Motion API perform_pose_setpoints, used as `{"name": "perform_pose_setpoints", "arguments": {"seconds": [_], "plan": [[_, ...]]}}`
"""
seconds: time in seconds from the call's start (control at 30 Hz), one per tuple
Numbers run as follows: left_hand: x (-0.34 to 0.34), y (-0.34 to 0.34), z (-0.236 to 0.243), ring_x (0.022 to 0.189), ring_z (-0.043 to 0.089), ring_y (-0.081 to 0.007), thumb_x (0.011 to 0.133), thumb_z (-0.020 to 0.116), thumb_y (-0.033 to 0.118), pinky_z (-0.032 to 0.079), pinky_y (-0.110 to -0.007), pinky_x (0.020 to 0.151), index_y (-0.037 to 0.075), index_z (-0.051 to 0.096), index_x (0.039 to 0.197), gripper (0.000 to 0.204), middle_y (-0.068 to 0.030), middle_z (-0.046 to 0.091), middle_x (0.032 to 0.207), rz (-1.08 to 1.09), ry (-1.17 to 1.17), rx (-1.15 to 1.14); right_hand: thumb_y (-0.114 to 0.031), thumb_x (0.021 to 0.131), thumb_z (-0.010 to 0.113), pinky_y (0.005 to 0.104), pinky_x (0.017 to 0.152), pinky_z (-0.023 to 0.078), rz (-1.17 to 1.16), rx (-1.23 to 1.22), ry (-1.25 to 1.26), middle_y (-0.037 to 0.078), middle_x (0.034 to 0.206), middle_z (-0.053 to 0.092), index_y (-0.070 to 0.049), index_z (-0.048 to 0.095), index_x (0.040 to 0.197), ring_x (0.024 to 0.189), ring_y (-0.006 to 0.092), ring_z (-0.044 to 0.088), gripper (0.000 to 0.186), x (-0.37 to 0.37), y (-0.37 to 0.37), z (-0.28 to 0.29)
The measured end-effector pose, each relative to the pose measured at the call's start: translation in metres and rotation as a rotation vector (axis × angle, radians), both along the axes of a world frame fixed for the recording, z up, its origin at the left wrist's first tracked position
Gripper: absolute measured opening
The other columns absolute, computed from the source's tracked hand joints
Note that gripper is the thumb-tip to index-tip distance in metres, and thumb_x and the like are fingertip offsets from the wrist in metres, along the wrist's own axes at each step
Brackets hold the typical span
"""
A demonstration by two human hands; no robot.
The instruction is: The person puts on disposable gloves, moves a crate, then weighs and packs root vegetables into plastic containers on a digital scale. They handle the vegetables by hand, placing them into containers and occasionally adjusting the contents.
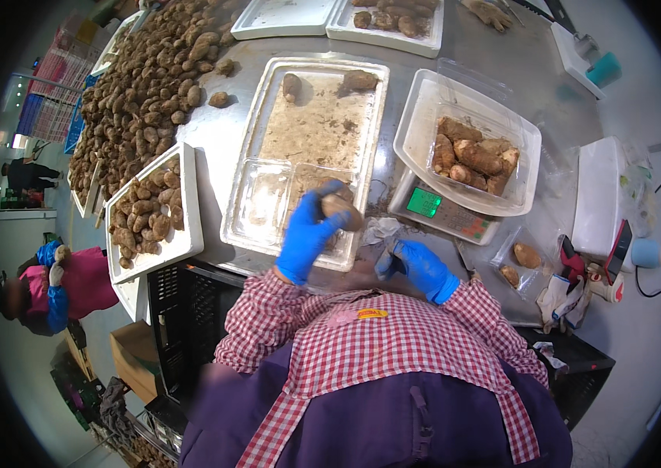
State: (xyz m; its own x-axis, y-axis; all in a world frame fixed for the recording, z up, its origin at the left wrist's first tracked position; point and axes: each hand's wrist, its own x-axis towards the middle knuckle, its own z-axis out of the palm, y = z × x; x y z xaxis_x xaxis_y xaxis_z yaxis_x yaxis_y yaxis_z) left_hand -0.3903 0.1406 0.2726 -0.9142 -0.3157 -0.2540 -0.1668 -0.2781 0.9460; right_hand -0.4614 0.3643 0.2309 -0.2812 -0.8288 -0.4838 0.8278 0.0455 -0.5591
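Note:
My left hand [307,238], in a blue glove, grips a brown taro [343,212] above the near end of a white foam tray [241,168]. Below it in that tray sit clear plastic boxes [258,201]; my hand hides part of them. Two more taros [359,80] lie at the tray's far end. My right hand [422,269], also gloved in blue, is close to my body with its fingers curled together. Whatever those fingers hold, if anything, cannot be made out. A crumpled white tissue [379,230] lies just beyond it.
A digital scale [455,215] bears a white tub [418,117] with taros in a clear box. A big taro heap [143,101] and a filled foam tray [192,199] are at left. Bagged taros [527,255] and gloves [564,300] lie right. A co-worker [65,285] stands at far left.

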Motion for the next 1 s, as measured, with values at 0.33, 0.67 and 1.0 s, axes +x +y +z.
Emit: {"name": "perform_pose_setpoints", "arguments": {"seconds": [0.33,0.67,1.0], "plan": [[-0.003,-0.038,-0.035,0.087,0.060,-0.0183,0.085,0.067,0.027,0.049,-0.032,0.077,0.001,0.058,0.107,0.035,-0.0117,0.064,0.095,-0.046,-0.292,-0.394,-0.012,0.094,0.050,0.0270,0.083,0.046,0.024,0.152,0.487,0.009,0.100,0.061,0.001,0.054,0.122,0.087,0.0141,0.058,0.031,-0.010,-0.024,0.011],[-0.026,0.002,0.003,0.073,0.059,-0.0115,0.094,0.056,0.035,0.049,-0.026,0.068,0.000,0.060,0.104,0.036,-0.0064,0.062,0.084,-0.026,-0.306,0.071,-0.026,0.091,0.062,0.0287,0.088,0.048,0.017,0.360,0.864,0.014,0.120,0.056,0.000,0.047,0.130,0.107,0.0199,0.056,0.050,-0.019,-0.043,0.026],[-0.006,0.002,-0.009,0.080,0.062,-0.0151,0.096,0.044,0.045,0.045,-0.025,0.069,0.003,0.056,0.112,0.047,-0.0087,0.066,0.088,-0.156,-0.216,0.151,-0.026,0.096,0.053,0.0256,0.077,0.049,-0.032,0.201,0.483,0.008,0.097,0.063,0.003,0.056,0.118,0.086,0.0130,0.059,0.036,-0.021,-0.030,0.019]]}}
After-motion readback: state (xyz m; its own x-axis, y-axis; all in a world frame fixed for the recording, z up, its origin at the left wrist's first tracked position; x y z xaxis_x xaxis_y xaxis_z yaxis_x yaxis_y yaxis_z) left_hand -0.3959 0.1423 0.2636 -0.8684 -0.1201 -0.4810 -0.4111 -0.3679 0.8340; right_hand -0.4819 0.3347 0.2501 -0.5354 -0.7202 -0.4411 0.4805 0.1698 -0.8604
